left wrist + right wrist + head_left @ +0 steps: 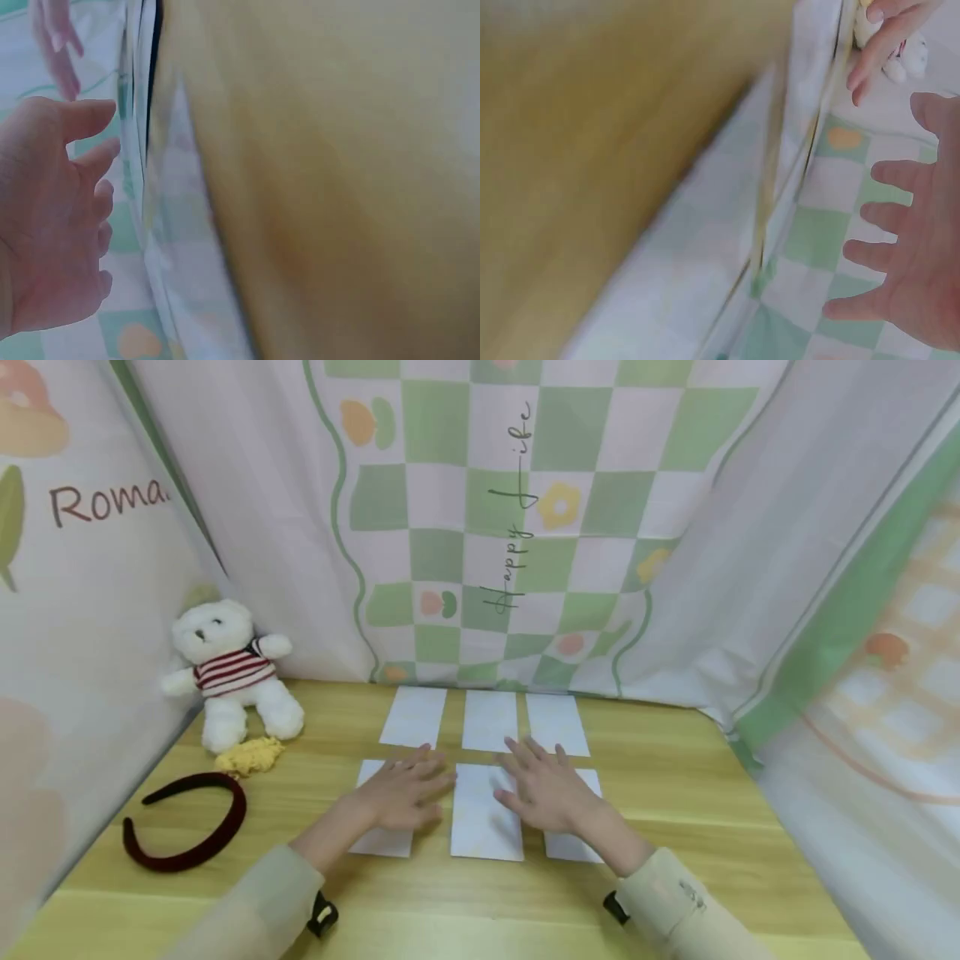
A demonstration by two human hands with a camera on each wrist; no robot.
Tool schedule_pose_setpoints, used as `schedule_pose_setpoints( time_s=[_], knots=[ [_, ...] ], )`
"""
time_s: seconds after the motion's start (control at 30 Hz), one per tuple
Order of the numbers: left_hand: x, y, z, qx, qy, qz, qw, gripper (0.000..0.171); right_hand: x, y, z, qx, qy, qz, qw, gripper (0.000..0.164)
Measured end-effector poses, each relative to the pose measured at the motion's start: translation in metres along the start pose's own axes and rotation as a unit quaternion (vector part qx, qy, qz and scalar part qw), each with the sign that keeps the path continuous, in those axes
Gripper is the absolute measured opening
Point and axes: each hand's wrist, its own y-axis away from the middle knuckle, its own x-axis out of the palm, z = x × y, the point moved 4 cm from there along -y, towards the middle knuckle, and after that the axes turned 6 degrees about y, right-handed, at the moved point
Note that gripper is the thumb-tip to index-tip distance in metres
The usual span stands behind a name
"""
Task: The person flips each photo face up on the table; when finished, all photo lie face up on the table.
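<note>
Nearest, two pale sleeves (258,902) reach over the wooden tabletop (480,910), with a dark band (322,914) at the left wrist. Beyond them, three white cards lie in a row: front-left card (378,843), front-middle card (480,831) and front-right card (573,849). The left hand (403,789) is over the front-left card, fingers spread and loosely bent, holding nothing. The right hand (551,792) is over the front-right card and partly over the front-middle card, fingers spread wide, also holding nothing. Whether either hand touches a card, I cannot tell.

Toward the tabletop's left edge lies a dark red headband (237,818), with a crumpled yellow piece (251,756) just beyond it. A white plush bear (232,672) in a striped top sits at the far left corner. Three more white cards (414,717) line the far edge, before a green-checked curtain (495,527).
</note>
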Motion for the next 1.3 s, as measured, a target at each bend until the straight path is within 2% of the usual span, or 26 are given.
schedule_pose_setpoints(
  time_s=[0.1,0.27,0.37,0.43,0.47,0.57,0.67,0.77,0.87,1.03,1.17,1.3],
  knots=[
    [-0.009,-0.021,-0.008,0.014,-0.011,0.010,0.9998,0.059,-0.010,-0.006,-0.016,0.020,0.004,-0.015,1.000,0.063],
    [-0.027,-0.068,-0.027,0.017,-0.028,0.021,0.9992,0.060,-0.021,-0.017,-0.054,0.076,-0.005,-0.054,0.996,0.065],
    [-0.034,-0.097,-0.036,0.015,-0.034,0.022,0.9991,0.064,-0.020,-0.021,-0.075,0.127,-0.053,-0.051,0.989,0.068],
    [-0.039,-0.114,-0.040,0.011,-0.034,0.019,0.9992,0.067,-0.017,-0.023,-0.086,0.174,-0.114,-0.039,0.977,0.070],
    [-0.040,-0.122,-0.041,0.008,-0.036,0.019,0.9991,0.068,-0.015,-0.024,-0.091,0.199,-0.149,-0.033,0.968,0.071],
    [-0.041,-0.139,-0.042,-0.016,-0.024,0.028,0.9992,0.072,-0.001,-0.026,-0.101,0.270,-0.243,-0.021,0.931,0.073],
    [-0.033,-0.148,-0.041,-0.044,0.005,0.048,0.9978,0.076,0.015,-0.026,-0.106,0.313,-0.308,-0.013,0.898,0.075],
    [-0.024,-0.154,-0.042,-0.066,0.029,0.062,0.9955,0.077,0.025,-0.025,-0.108,0.341,-0.349,-0.009,0.873,0.075],
    [-0.018,-0.159,-0.045,-0.074,0.029,0.067,0.9946,0.076,0.027,-0.023,-0.111,0.359,-0.370,-0.010,0.857,0.075],
    [-0.010,-0.169,-0.053,-0.069,0.029,0.074,0.9945,0.076,0.030,-0.017,-0.117,0.379,-0.378,0.003,0.845,0.076],
    [-0.009,-0.178,-0.060,-0.063,0.022,0.068,0.9955,0.075,0.029,-0.014,-0.124,0.397,-0.389,0.000,0.832,0.076],
    [-0.012,-0.186,-0.066,-0.061,0.022,0.058,0.9962,0.074,0.026,-0.013,-0.134,0.409,-0.419,-0.012,0.810,0.075]
  ],
)
